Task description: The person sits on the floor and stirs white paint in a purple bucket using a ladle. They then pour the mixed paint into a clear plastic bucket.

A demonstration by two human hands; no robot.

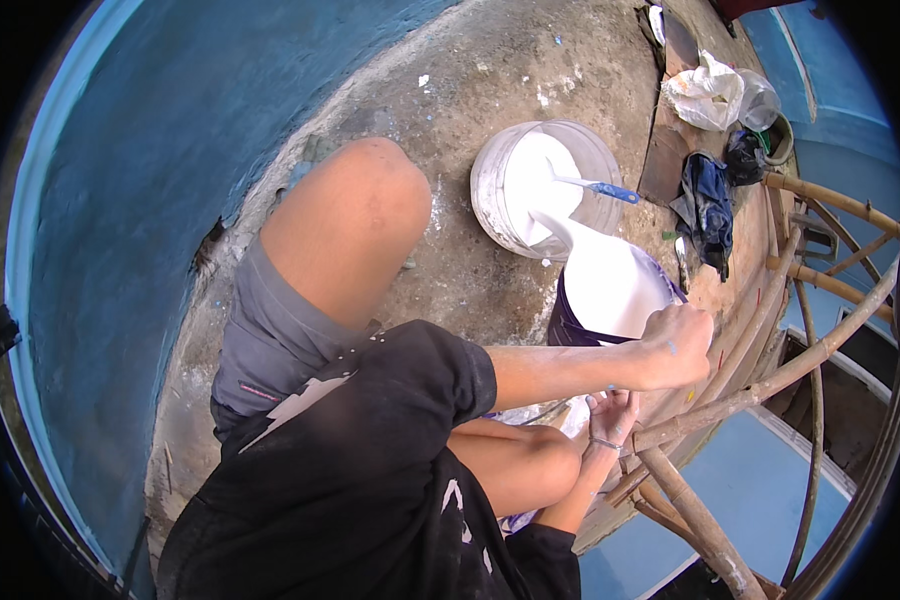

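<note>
My left hand (675,347) is closed on the rim of a dark purple paint bucket (567,322), which is tilted toward the far left. White paint (620,285) runs from its mouth in a broad stream into a translucent, paint-smeared pail (492,205) on the ground. Leaning in that pail is a blue-handled tool (610,190), its lower end in the paint. My right hand (612,415), with a band at the wrist, is curled at the underside of the purple bucket, partly covered by my left forearm. Its exact contact is hidden.
A blue wall (120,250) runs along the left. Bamboo poles (750,400) form a frame on the right. At the far right lie a white plastic bag (708,92), a clear container (758,100), a dark crumpled bag (708,205) and cardboard (662,165). My bent knees flank the work.
</note>
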